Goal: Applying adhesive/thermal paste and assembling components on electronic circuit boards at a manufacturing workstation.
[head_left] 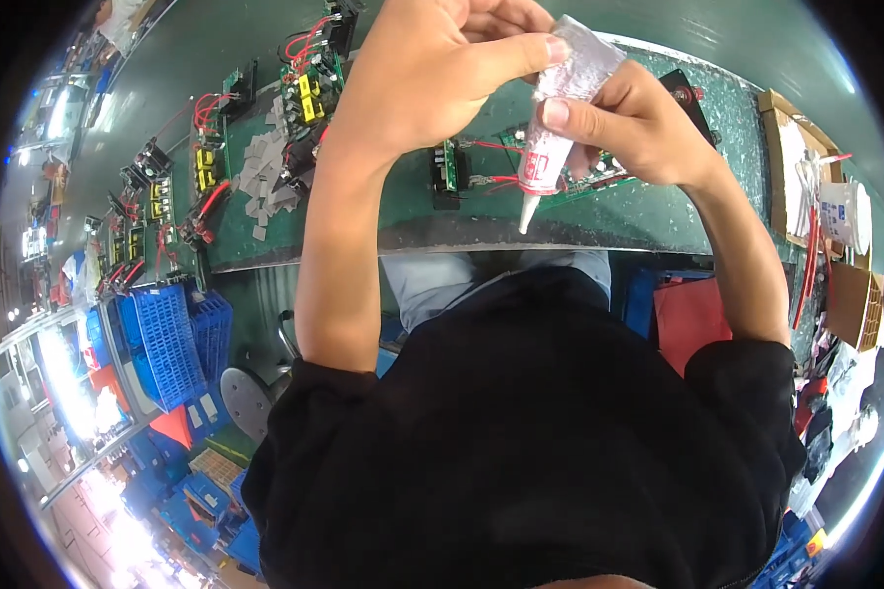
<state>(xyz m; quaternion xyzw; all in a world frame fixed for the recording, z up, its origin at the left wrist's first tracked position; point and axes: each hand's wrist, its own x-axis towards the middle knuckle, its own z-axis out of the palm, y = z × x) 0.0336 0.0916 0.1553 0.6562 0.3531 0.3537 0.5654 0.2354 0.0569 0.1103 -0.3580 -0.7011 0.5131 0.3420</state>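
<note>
1. A crumpled silver tube (pixel 582 74) with a white-and-red printed lower part is held in both hands above a green workbench (pixel 658 224), near its front edge.
2. The flattened upper end of the tube is pinched by the left hand (pixel 442 83); the thumb is laid on the front face, and the other fingers are partly hidden by the hand and the tube.
3. The middle of the tube is gripped by the right hand (pixel 648 128), with the thumb pressed on the front face and the fingers curled behind.
4. The tube is tilted, its narrow white nozzle (pixel 527 213) pointed downward and slightly to the left. Whether a cap is fitted cannot be told.
5. A green circuit board (pixel 604 179) is partly covered by the tube and the right hand; by red wires it is joined to a black-edged module (pixel 449 172) on its left.
6. Grey flat pieces (pixel 265 172) are scattered in a pile left of the left forearm, just beside boards with yellow components (pixel 309 93).
7. Farther left, more wired assemblies (pixel 133 221) are lined up.
8. At the right, a white bucket (pixel 843 214) is placed near a cardboard box (pixel 855 304).
</note>
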